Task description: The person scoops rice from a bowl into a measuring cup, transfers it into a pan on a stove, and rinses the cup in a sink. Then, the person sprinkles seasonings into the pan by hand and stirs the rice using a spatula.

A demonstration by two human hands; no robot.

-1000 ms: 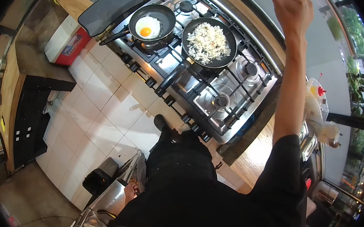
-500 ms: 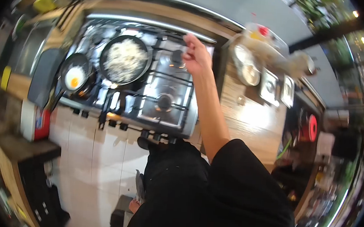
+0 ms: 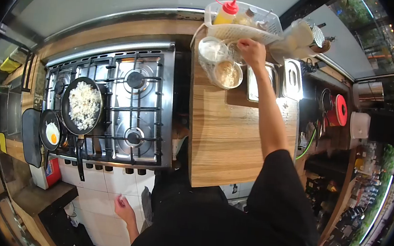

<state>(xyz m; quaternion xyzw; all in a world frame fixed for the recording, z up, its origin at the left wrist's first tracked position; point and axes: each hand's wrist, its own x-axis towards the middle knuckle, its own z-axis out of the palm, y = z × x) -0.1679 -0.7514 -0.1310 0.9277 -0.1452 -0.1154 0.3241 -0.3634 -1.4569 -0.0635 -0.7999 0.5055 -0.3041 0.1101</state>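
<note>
At twelve o'clock in the head view, the white-filled tub (image 3: 213, 51) sits on the wooden counter (image 3: 227, 125), with the beige-filled tub (image 3: 228, 75) just off it at four o'clock. Both look light and fairly stiff, probably smooth enough to slip under damp fingers, and their loose-looking contents could spill if tipped; the outer walls below the rim seem the best hold. The right hand (image 3: 253, 54), at one o'clock, is curled in with fingers bent close beside the tubs; whether it pinches anything I cannot tell. The left hand (image 3: 125, 209), at seven o'clock, hangs over the floor, fingers loosely bent, its grip unclear.
</note>
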